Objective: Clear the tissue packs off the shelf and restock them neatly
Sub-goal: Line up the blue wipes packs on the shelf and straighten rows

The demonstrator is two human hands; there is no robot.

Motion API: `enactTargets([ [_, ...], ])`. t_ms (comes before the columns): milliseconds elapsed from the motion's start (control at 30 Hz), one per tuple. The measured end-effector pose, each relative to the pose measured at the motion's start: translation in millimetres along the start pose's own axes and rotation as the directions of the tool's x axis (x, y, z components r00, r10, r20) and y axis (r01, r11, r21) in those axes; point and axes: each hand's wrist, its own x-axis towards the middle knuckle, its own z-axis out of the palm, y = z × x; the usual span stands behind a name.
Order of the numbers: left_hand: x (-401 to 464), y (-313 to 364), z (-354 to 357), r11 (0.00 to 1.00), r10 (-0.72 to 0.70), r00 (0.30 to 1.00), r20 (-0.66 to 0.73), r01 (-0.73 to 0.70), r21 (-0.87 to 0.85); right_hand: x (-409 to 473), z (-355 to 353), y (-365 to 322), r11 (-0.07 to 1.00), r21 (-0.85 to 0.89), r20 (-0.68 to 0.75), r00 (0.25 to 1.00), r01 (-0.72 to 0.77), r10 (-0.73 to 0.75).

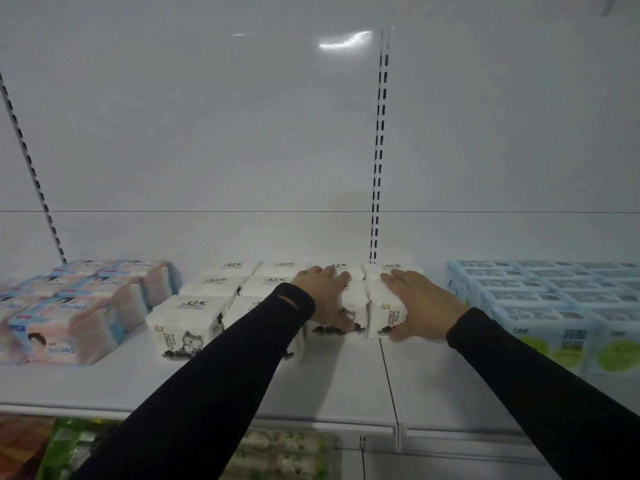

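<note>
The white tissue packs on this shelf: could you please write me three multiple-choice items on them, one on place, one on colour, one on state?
1. Where do the white tissue packs sit on the shelf?
A. between the pink and the blue packs
B. far left
C. on the shelf below

2. What colour are the packs at the right end?
A. red
B. light blue
C. black

3. What are the two hands doing?
A. hanging empty
B. holding one pink pack
C. both resting on white packs

Answers: 1 A, pink packs lie left and blue packs right; 2 B, blue wrappers with green circles; 3 C, left hand and right hand press on neighbouring white packs.
</note>
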Motion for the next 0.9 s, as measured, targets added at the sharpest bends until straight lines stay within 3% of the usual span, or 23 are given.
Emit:
enactTargets([
  [367, -0.3, 0.0, -4.8, 0.998, -0.006, 0.999, 0.04, 0.004, 0.065, 4.2, 5.9, -1.7, 0.99, -0.142, -0.037, 0.999, -0.012, 0.007],
  [667, -11.9, 2.7, -11.3, 1.0, -0.011, 1.0, -0.005, 0.011, 0.009, -2.8, 1.3, -5.0, 0.995, -0.103, -0.043, 0.999, -0.018, 0.014],
  [767, -31.8, -3.0, -29.9, 0.993, -0.024, 0.997, -0.08, 0.014, -0.119, -11.2, -7.5, -6.2, 1.0, -0.006, -0.137, 0.99, 0.013, -0.014],
  [900, -64.6, -22.7, -41.2, 0.969, -0.098, 0.95, -0.297, 0.024, -0.244, -28.3, -23.5, -13.4, 0.988, 0.14, -0.341, 0.94, 0.057, -0.005],
])
